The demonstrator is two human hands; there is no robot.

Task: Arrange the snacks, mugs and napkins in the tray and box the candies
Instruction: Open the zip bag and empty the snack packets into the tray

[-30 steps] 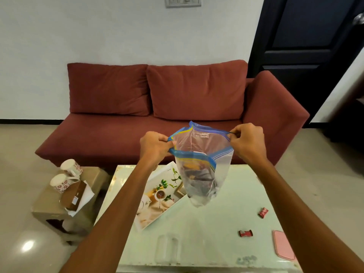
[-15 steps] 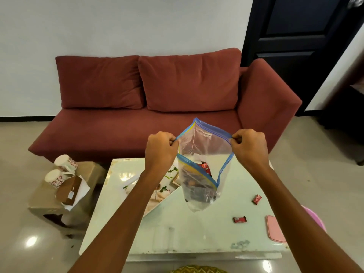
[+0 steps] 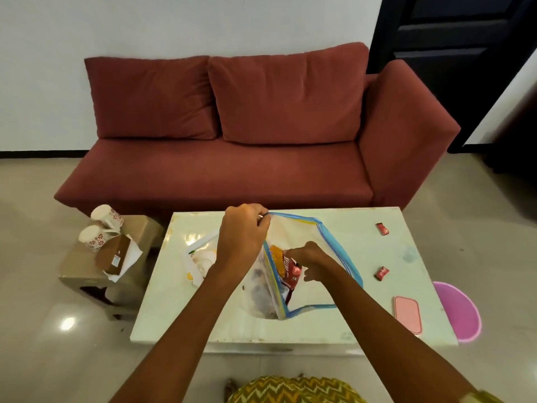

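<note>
A clear zip bag (image 3: 325, 286) with a blue rim rests open on the pale table (image 3: 343, 327). My left hand (image 3: 242, 239) pinches the bag's far rim and holds it up. My right hand (image 3: 312, 261) reaches inside the bag and grips a red snack packet (image 3: 292, 273) next to an orange one (image 3: 276, 257). A printed tray (image 3: 199, 260) lies on the table's left, partly behind my left arm. Two red candies lie on the right, one (image 3: 382, 228) farther and one (image 3: 381, 272) nearer. Two floral mugs, one (image 3: 106, 217) behind the other (image 3: 93, 238), lie with napkins (image 3: 130, 254) on a side stool.
A pink lid-like box (image 3: 407, 314) sits at the table's right front corner. A brown packet (image 3: 113, 254) rests on the napkins on the low stool (image 3: 87, 271) to the left. A red sofa (image 3: 232, 158) stands behind the table, and a purple round object (image 3: 459, 312) on the floor at right.
The bag came down from mid-air onto the table. My right hand left the rim and went inside the bag onto the red packet. The view tilted downward.
</note>
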